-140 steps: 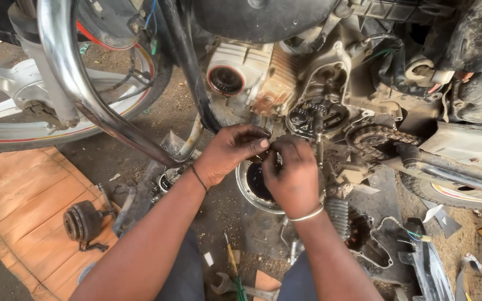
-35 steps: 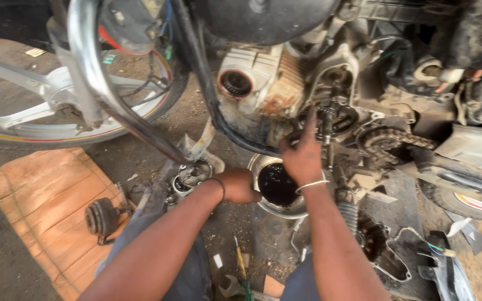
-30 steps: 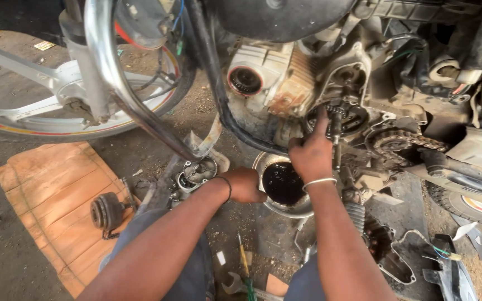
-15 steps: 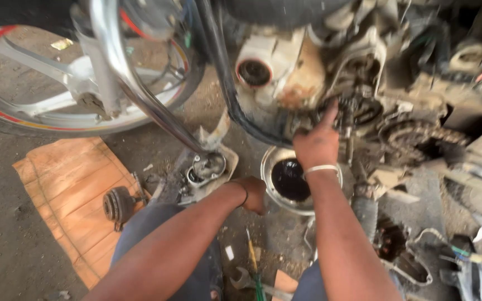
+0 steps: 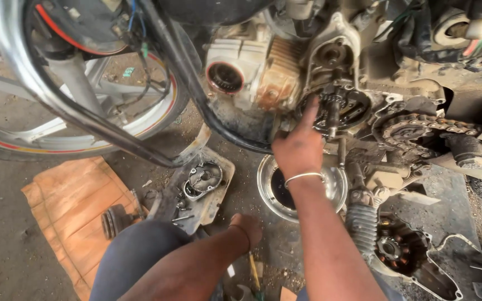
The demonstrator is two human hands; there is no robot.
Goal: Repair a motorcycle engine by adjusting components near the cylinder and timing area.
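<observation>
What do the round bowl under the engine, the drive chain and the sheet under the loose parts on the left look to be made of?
The bowl looks like bright polished metal, probably steel: its rim reflects light, and dark liquid sits inside. The drive chain looks like steel, dull and grimy, with separate links visible on its sprocket. The sheet looks like brown cardboard, matte, creased and stained. The right hand reaches to the engine above the bowl.

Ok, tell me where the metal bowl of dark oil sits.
In the head view, the metal bowl sits on the ground at centre, under the open engine, partly hidden by the right hand.
</observation>
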